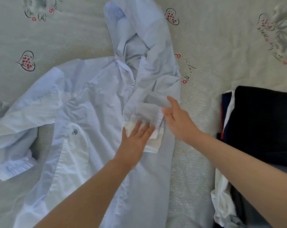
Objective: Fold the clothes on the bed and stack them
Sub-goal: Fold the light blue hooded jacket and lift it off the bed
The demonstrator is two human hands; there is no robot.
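Pale blue hooded jacket point(96, 112) mid-frame on bed point(197, 46); left hand point(136, 139) flat on folded sleeve cuff point(149, 127); right hand point(177, 117) pinching fabric; dark folded stack point(262, 125) at right.

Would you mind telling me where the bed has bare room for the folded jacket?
Bare sheet runs between the jacket and the dark folded stack; a wider patch lies above that stack, right of the hood. The left side is crowded by the spread sleeve.

Patterned bed point(197, 145), blue jacket point(98, 112), dark stack point(262, 125)
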